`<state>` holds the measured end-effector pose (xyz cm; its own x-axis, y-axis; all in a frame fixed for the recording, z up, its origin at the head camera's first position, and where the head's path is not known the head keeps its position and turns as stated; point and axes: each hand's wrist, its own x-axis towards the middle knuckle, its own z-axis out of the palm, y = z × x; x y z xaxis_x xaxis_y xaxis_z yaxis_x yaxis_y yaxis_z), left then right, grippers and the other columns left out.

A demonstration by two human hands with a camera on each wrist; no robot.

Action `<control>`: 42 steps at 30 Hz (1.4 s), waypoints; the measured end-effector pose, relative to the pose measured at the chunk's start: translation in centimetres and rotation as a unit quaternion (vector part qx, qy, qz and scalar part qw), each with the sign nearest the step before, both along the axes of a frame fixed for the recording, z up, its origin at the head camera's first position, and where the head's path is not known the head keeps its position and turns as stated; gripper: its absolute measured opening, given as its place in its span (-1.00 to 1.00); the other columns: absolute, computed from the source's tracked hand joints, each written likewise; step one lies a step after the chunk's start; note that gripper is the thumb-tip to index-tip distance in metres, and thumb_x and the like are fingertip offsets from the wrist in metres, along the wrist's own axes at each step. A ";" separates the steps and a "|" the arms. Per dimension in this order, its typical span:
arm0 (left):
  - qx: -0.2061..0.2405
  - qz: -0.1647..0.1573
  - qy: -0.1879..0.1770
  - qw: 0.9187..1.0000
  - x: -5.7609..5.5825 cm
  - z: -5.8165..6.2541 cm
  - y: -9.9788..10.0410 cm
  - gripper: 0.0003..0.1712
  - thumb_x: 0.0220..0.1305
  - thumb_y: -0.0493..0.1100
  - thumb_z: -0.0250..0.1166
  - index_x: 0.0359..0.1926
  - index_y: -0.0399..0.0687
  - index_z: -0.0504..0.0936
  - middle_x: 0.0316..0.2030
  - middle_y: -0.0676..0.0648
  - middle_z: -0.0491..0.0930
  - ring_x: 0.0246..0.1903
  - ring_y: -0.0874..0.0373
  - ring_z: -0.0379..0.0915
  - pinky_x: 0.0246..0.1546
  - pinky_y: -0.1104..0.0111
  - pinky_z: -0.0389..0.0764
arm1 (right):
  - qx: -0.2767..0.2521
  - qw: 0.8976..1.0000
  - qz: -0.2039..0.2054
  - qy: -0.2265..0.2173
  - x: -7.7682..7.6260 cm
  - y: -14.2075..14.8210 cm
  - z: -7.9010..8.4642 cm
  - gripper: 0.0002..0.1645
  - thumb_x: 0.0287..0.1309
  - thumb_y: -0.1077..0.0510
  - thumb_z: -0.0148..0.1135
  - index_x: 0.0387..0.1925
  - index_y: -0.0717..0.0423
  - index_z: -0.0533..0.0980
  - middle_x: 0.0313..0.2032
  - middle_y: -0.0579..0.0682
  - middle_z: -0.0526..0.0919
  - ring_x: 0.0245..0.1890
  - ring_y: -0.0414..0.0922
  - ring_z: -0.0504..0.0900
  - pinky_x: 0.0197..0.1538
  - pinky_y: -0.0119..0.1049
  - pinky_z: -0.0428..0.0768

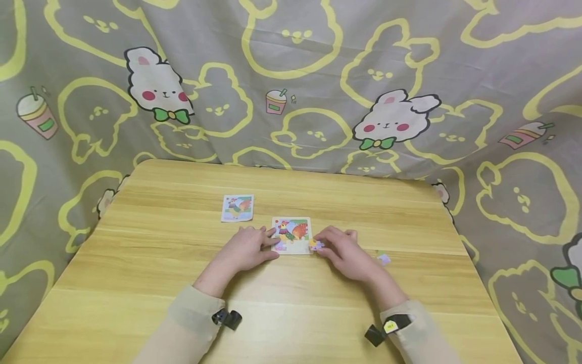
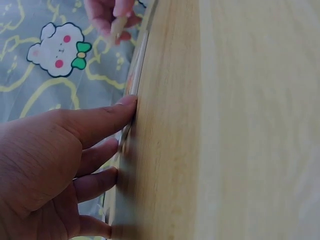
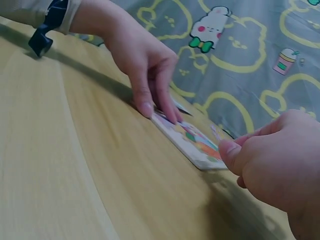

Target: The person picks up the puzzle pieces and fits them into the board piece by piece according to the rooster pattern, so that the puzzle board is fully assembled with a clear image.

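Note:
A small square jigsaw puzzle board (image 1: 298, 248) with a rooster picture lies flat on the table. Its upper part is filled with pieces, one more sits at the lower left, and the lower middle and right show bare backing. My left hand (image 1: 245, 248) rests at the board's left side, its thumb (image 2: 120, 111) against the near edge and a fingertip on top in the right wrist view. Over the board's right edge, my right hand (image 1: 346, 253) pinches a yellow and purple puzzle piece (image 1: 314, 245) between thumb and fingers. In the right wrist view, the right hand (image 3: 275, 155) mostly hides that piece.
A square card (image 1: 237, 215) with a paler rooster picture lies behind the board, to its left. Right of the right hand lies a loose green and purple puzzle piece (image 1: 384, 259). A patterned curtain (image 1: 313, 91) hangs behind the wooden table (image 1: 291, 313).

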<state>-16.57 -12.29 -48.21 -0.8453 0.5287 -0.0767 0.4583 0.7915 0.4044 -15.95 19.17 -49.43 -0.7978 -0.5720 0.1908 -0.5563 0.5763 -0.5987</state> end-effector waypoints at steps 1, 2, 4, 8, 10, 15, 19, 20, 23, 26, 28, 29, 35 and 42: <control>0.000 0.000 0.000 1.000 0.0 0.0 0.0 -0.47 0.41 0.18 0.41 0.31 0.13 0.71 0.42 -0.03 0.48 0.39 -0.35 0.37 0.29 -0.52 0.21 | 0.002 1.000 0.000 0.005 -0.2 -0.4 -0.1 -0.66 0.43 0.13 0.38 0.17 0.07 0.62 0.04 -0.15 0.68 0.06 -0.19 0.62 0.15 0.03 0.09; 0.000 -0.001 0.000 1.000 0.0 0.0 0.0 -0.46 0.41 0.18 0.41 0.31 0.13 0.71 0.42 -0.03 0.48 0.39 -0.34 0.38 0.29 -0.52 0.21 | 0.004 1.000 0.000 0.009 -0.3 -0.8 -0.1 -0.64 0.42 0.12 0.39 0.18 0.07 0.63 0.04 -0.15 0.68 0.05 -0.20 0.61 0.16 0.03 0.08; -0.002 -0.001 0.001 1.000 0.0 0.1 0.1 -0.46 0.42 0.19 0.40 0.32 0.14 0.70 0.43 -0.03 0.47 0.39 -0.31 0.39 0.29 -0.52 0.21 | 0.006 1.000 0.000 0.014 -0.5 -1.6 -0.1 -0.63 0.41 0.12 0.41 0.18 0.08 0.63 0.02 -0.14 0.69 0.02 -0.20 0.60 0.16 0.05 0.08; -0.003 0.000 0.006 1.000 0.0 0.0 0.1 -0.46 0.43 0.19 0.39 0.32 0.14 0.70 0.43 -0.04 0.47 0.39 -0.28 0.39 0.28 -0.53 0.19 | 0.030 0.999 0.001 0.035 -1.0 -3.0 -0.3 -0.65 0.41 0.08 0.40 0.16 0.07 0.64 -0.02 -0.15 0.68 -0.02 -0.18 0.58 0.16 0.08 0.11; -0.007 0.002 0.010 1.000 0.1 0.0 0.1 -0.46 0.45 0.19 0.37 0.33 0.15 0.69 0.43 -0.03 0.46 0.41 -0.26 0.38 0.29 -0.53 0.18 | 0.046 0.998 0.005 0.042 -1.2 -3.6 -0.4 -0.67 0.44 0.05 0.38 0.14 0.06 0.64 -0.01 -0.14 0.67 0.00 -0.16 0.57 0.18 0.09 0.13; -0.028 -0.006 0.043 0.999 0.4 -0.3 0.3 -0.38 0.47 0.23 0.34 0.42 0.12 0.62 0.47 -0.04 0.42 0.45 -0.18 0.34 0.35 -0.43 0.23 | 0.063 0.997 0.008 0.044 -1.5 -4.4 -0.8 -0.71 0.47 0.02 0.35 0.12 0.01 0.64 0.13 -0.10 0.66 0.18 -0.11 0.56 0.20 0.11 0.14; -0.026 -0.021 0.060 0.998 0.5 -0.5 0.6 -0.26 0.52 0.26 0.25 0.54 0.05 0.46 0.56 -0.11 0.25 0.53 -0.18 0.17 0.44 -0.34 0.18 | 0.056 0.997 0.005 0.052 -1.6 -4.5 -1.1 -0.72 0.45 0.03 0.36 0.10 0.00 0.64 0.18 -0.08 0.65 0.23 -0.08 0.55 0.18 0.11 0.15; -0.025 -0.023 0.060 0.998 0.5 -0.6 0.6 -0.26 0.54 0.26 0.21 0.57 0.04 0.42 0.59 -0.12 0.20 0.55 -0.19 0.12 0.44 -0.34 0.15 | 0.055 0.997 0.005 0.054 -1.6 -4.5 -1.1 -0.72 0.45 0.03 0.36 0.10 0.00 0.64 0.17 -0.08 0.65 0.23 -0.08 0.55 0.18 0.11 0.15; -0.021 -0.022 0.047 0.998 0.6 -0.7 0.7 -0.29 0.61 0.22 0.12 0.60 0.04 0.35 0.61 -0.13 0.13 0.57 -0.21 0.04 0.46 -0.35 0.09 | 0.055 0.997 0.009 0.062 -1.6 -4.7 -1.3 -0.71 0.46 0.02 0.36 0.10 0.00 0.64 0.17 -0.09 0.65 0.23 -0.07 0.55 0.18 0.12 0.16; -0.023 -0.017 0.031 0.999 0.7 -0.7 0.6 -0.33 0.65 0.17 0.08 0.61 0.05 0.33 0.62 -0.11 0.11 0.57 -0.19 0.04 0.46 -0.36 0.08 | 0.063 0.996 0.014 0.068 -1.6 -4.8 -1.3 -0.71 0.46 0.01 0.36 0.10 0.00 0.64 0.17 -0.09 0.64 0.24 -0.07 0.54 0.18 0.13 0.17; -0.022 -0.015 0.023 0.999 0.8 -0.7 0.6 -0.35 0.66 0.15 0.09 0.61 0.06 0.33 0.62 -0.10 0.11 0.57 -0.17 0.04 0.46 -0.36 0.07 | 0.068 0.995 0.013 0.071 -1.6 -4.9 -1.4 -0.72 0.46 0.01 0.36 0.09 0.00 0.63 0.16 -0.10 0.64 0.23 -0.08 0.55 0.18 0.13 0.18; -0.022 -0.014 0.022 0.999 0.8 -0.7 0.6 -0.35 0.66 0.15 0.09 0.61 0.06 0.33 0.62 -0.10 0.11 0.57 -0.17 0.04 0.46 -0.36 0.07 | 0.069 0.995 0.013 0.071 -1.6 -5.0 -1.4 -0.72 0.45 0.01 0.36 0.09 0.00 0.63 0.16 -0.11 0.64 0.23 -0.09 0.54 0.18 0.12 0.18; -0.019 -0.010 0.021 1.000 0.7 -0.7 0.7 -0.33 0.62 0.17 0.13 0.59 0.06 0.36 0.61 -0.10 0.13 0.57 -0.16 0.06 0.47 -0.35 0.08 | 0.052 0.996 0.012 0.069 -1.5 -5.2 -1.6 -0.73 0.46 0.02 0.34 0.09 -0.01 0.59 0.14 -0.13 0.62 0.24 -0.09 0.53 0.22 0.14 0.17; -0.021 -0.004 0.028 0.999 0.6 -0.9 0.8 -0.33 0.60 0.18 0.17 0.58 0.06 0.39 0.60 -0.10 0.16 0.56 -0.15 0.09 0.46 -0.35 0.10 | 0.039 0.997 0.004 0.066 -1.4 -5.4 -2.1 -0.69 0.46 0.02 0.35 0.13 -0.01 0.56 0.12 -0.12 0.62 0.22 -0.10 0.55 0.27 0.16 0.16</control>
